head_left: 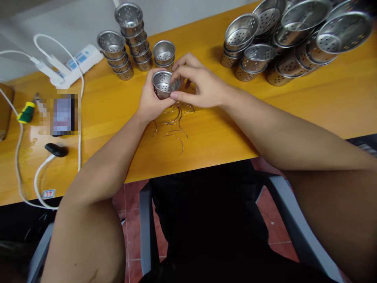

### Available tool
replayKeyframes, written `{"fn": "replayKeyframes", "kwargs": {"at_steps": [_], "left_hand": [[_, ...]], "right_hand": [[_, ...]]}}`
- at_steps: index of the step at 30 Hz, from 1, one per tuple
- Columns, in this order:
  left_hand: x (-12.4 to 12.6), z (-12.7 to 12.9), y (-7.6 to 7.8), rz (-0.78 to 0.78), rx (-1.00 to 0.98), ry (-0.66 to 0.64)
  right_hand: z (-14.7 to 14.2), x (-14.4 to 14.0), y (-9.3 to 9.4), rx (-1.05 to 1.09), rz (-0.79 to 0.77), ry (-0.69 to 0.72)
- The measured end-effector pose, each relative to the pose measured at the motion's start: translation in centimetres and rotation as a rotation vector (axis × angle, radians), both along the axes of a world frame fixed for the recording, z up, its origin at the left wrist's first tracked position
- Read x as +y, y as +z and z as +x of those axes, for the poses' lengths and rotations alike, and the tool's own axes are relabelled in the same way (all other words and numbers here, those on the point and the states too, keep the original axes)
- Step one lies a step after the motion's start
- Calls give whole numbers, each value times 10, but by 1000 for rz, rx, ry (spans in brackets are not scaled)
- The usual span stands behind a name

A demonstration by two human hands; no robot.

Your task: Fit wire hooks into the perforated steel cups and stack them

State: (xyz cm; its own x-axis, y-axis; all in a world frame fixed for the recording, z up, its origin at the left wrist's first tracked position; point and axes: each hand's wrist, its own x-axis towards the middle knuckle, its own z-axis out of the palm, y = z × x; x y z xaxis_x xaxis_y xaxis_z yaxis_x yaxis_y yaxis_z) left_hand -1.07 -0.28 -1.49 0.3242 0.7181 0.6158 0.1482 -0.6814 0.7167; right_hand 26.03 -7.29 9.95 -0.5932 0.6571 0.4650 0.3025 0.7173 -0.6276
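Observation:
My left hand [149, 101] is wrapped around a small perforated metal cup [162, 91], which it holds tilted with the mouth toward me. At the cup's right side is my right hand [202, 84], its thumb at the near rim and its curled fingers over the opening. Whether a small part sits between those fingers is hidden. Below the hands, several thin curved wire pieces [177, 118] lie loose on the wooden table [212, 137]. Just behind the held cup stands a short stack of like cups [164, 53].
Taller cup stacks [113, 49] [132, 27] stand at the back left. Many larger perforated cups [290, 47] crowd the back right. A power strip [78, 65] with white cables, a phone [63, 116], a green-yellow screwdriver handle [26, 112] and a black object [55, 149] lie left.

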Motion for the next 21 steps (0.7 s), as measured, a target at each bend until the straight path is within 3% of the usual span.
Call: {"fn": "replayKeyframes", "kwargs": {"at_steps": [4, 9, 11, 16, 21], "left_hand": [[3, 0, -3, 6, -30, -9], [8, 0, -7, 33, -30, 50], [7, 0, -6, 51, -54, 72], [-7, 2, 6, -129, -76, 152], [-15, 2, 11, -64, -12, 133]], "right_hand": [[-3, -5, 5, -18, 8, -27], [-6, -3, 4, -43, -37, 64], [-2, 4, 3, -51, 13, 62], [24, 37, -5, -82, 311, -162], [45, 70, -28, -234, 295, -425]]}}
